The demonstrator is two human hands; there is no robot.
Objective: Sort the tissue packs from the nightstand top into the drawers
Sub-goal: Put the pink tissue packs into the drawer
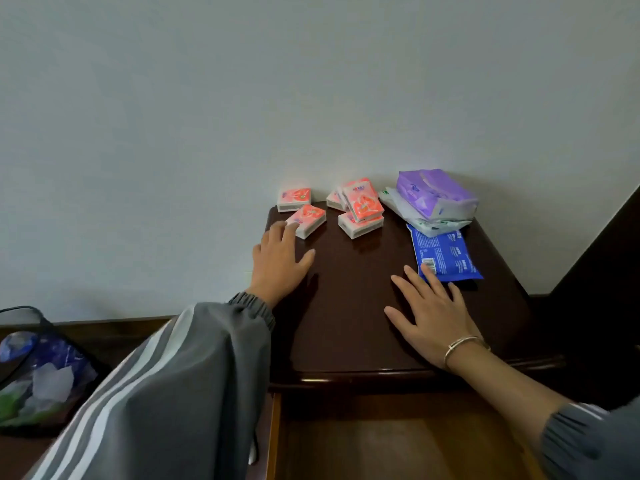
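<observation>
Several small pink tissue packs lie at the back of the dark wooden nightstand top (349, 306). One pink pack (310, 219) sits right at the fingertips of my left hand (280, 261), which reaches toward it with fingers straight. A cluster of pink packs (362, 211) lies in the middle back. At the back right a purple pack (434, 192) rests on a white pack (415, 216). A blue pack (445, 252) lies flat in front of them. My right hand (431, 315) is spread flat above the top, its fingertips on the blue pack's near edge. The top drawer (398, 441) stands open below.
A pale wall runs directly behind the nightstand. On the left, low down, a black bin (41, 375) holds crumpled wrappers and paper. Dark wood furniture rises at the right edge. My grey striped sleeve crosses the lower left.
</observation>
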